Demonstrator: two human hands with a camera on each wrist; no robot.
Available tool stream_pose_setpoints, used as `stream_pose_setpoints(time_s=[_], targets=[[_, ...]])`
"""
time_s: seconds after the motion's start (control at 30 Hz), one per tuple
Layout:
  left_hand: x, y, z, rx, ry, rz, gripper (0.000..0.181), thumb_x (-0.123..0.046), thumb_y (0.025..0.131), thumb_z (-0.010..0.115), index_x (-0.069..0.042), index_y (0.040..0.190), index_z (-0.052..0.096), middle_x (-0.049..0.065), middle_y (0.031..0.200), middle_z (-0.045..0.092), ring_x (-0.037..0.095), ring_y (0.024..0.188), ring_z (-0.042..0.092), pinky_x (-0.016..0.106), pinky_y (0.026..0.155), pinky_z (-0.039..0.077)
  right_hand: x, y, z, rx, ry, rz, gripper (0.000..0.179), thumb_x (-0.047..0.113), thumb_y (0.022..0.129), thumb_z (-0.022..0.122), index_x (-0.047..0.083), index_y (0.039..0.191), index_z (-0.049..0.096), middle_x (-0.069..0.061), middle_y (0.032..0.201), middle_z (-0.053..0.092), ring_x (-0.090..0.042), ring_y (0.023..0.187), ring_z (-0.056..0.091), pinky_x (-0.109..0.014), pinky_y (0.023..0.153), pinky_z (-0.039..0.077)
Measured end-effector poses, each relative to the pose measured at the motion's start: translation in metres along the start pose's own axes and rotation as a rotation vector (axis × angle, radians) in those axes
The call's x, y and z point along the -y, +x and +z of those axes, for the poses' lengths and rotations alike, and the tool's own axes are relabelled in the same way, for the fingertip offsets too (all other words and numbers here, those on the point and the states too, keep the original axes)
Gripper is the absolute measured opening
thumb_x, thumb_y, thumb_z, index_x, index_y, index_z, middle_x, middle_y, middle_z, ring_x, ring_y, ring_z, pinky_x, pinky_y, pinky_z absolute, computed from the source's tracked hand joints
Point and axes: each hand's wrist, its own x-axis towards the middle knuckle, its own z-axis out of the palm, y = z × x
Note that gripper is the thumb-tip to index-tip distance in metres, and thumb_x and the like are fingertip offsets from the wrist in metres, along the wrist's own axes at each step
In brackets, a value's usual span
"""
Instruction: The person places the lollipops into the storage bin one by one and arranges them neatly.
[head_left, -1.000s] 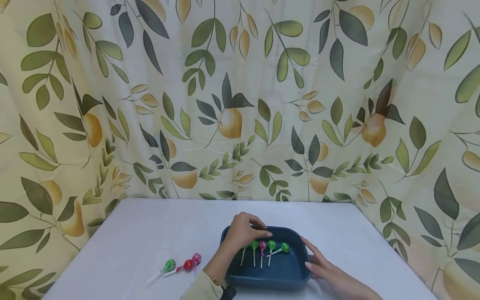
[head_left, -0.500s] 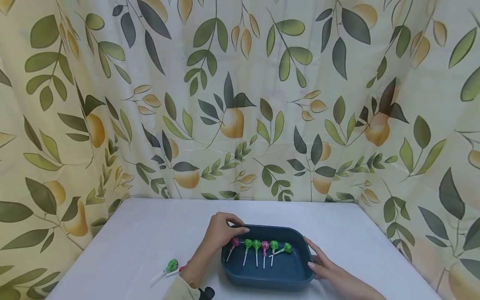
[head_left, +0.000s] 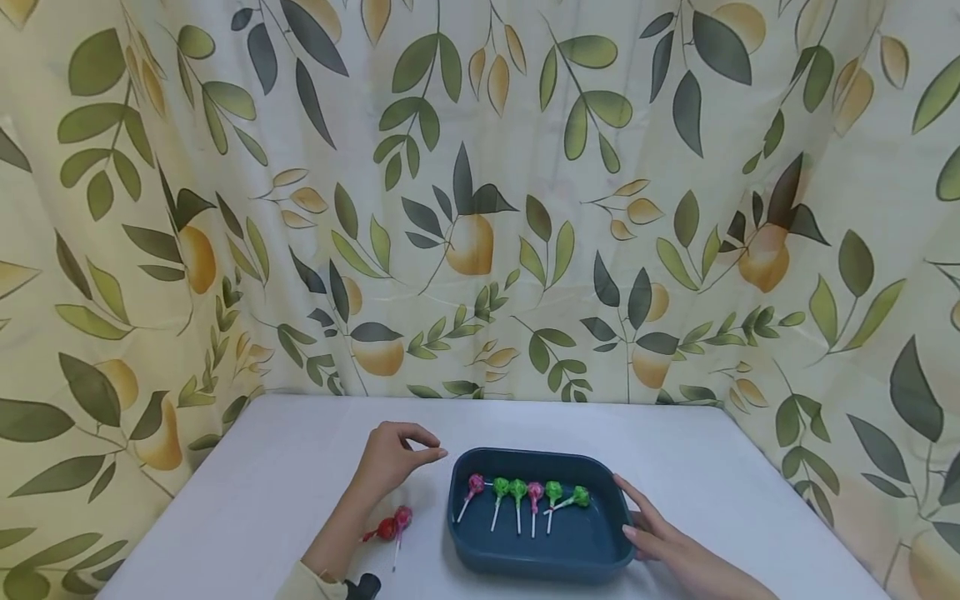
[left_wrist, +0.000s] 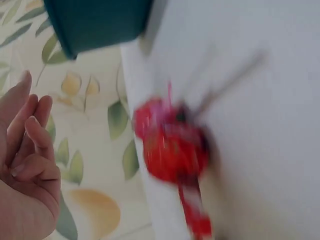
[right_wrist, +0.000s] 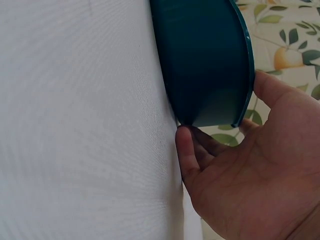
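Several wrapped lollipops lie in a row in the dark blue tray (head_left: pixel 542 565), among them a pink lollipop (head_left: pixel 476 484) at the left end and a green lollipop (head_left: pixel 581 497) at the right. My left hand (head_left: pixel 397 460) hovers above the table left of the tray, fingers loosely bent and holding nothing. Below it on the table lie a red lollipop (head_left: pixel 386 529) and another pink lollipop (head_left: pixel 403 518), side by side; both look blurred in the left wrist view. My right hand (head_left: pixel 663 540) rests its extended fingers against the outside of the tray's right end.
A white cloth (head_left: pixel 315 433) covers the table. Behind and at both sides hangs a curtain (head_left: pixel 480 333) printed with leaves and fruit. My left forearm and sleeve (head_left: pixel 311 583) cover part of the table's near left.
My left hand has moved left, out from over the tray, uncovering the pink lollipop at its left end. The green lollipop on the table is now out of sight. My right hand stays at the tray.
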Motion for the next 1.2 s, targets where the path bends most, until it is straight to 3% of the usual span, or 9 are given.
stream_pose_setpoints(time_s=[0.13,0.33,0.57,0.8,1.2], targets=[[0.008,-0.005,-0.017,-0.023,0.016,-0.037,0.008,-0.02,0.082,0.09,-0.019,0.086,0.083,-0.007,0.088,0.073,0.02,0.073,0.054,0.033,0.061,0.045,0.001,0.0,0.0,0.0,-0.01,-0.001,0.078,0.053,0.109,0.041,0.023,0.166,-0.003,-0.042,0.157,0.017,-0.06,0.126,0.047,-0.086,0.095,0.022],[0.026,-0.016,-0.037,-0.005,0.047,-0.111,0.009,-0.017,0.082,0.09,-0.019,0.085,0.082,-0.007,0.087,0.072,0.02,0.074,0.053,0.035,0.063,0.044,0.0,0.0,-0.001,0.002,-0.011,0.003,0.079,0.053,0.109,0.041,0.022,0.166,-0.003,-0.043,0.156,0.017,-0.06,0.126,0.047,-0.086,0.095,0.022],[0.044,-0.036,-0.06,0.087,0.079,-0.192,0.013,-0.018,0.081,0.09,-0.016,0.089,0.081,-0.006,0.09,0.074,0.02,0.077,0.056,0.036,0.068,0.045,-0.004,0.001,-0.004,0.003,-0.028,-0.005,0.078,0.053,0.109,0.04,0.023,0.166,-0.005,-0.043,0.157,0.015,-0.059,0.125,0.048,-0.086,0.094,0.024],[0.058,-0.05,-0.079,0.197,0.124,-0.227,0.018,-0.018,0.08,0.09,-0.014,0.096,0.082,-0.002,0.1,0.075,0.018,0.084,0.057,0.037,0.073,0.047,-0.003,0.001,-0.004,0.003,-0.025,0.003,0.079,0.053,0.109,0.041,0.023,0.166,-0.004,-0.044,0.157,0.015,-0.059,0.123,0.05,-0.086,0.095,0.024],[0.07,-0.06,-0.09,0.328,0.089,-0.257,0.017,-0.013,0.083,0.086,-0.017,0.098,0.083,0.0,0.109,0.073,0.02,0.099,0.06,0.042,0.083,0.048,0.002,0.001,-0.002,-0.015,-0.027,0.019,0.08,0.055,0.108,0.042,0.024,0.166,-0.003,-0.042,0.157,0.017,-0.059,0.123,0.051,-0.086,0.095,0.023]])
